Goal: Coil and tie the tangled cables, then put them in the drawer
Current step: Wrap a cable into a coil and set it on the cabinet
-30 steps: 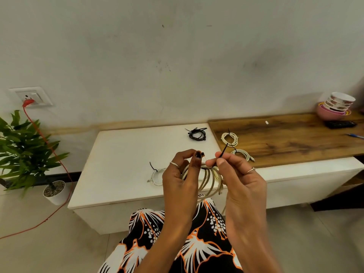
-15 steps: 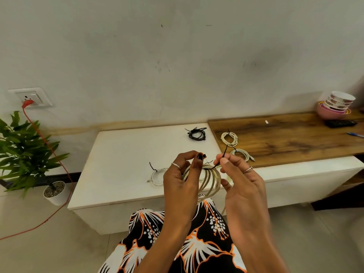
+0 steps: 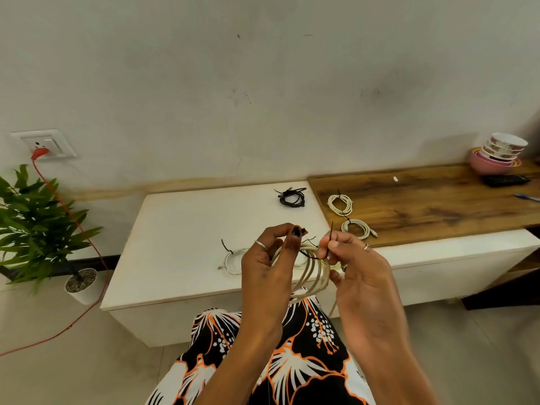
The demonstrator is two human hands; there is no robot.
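Left hand [image 3: 270, 258]: fingers curled round the cream cable coil [image 3: 311, 268], pinching it.
Right hand [image 3: 361, 264]: pinches the black twist tie [image 3: 329, 238] wrapped over the coil.

A potted plant [image 3: 35, 226] stands on the floor at left, beneath a wall socket [image 3: 43, 143] holding an orange plug [image 3: 39, 152] whose cord trails down across the floor. At far right on the wooden counter [image 3: 438, 200] sit stacked bowls [image 3: 498, 153], a black remote [image 3: 505, 180] and a blue pen [image 3: 526, 197].
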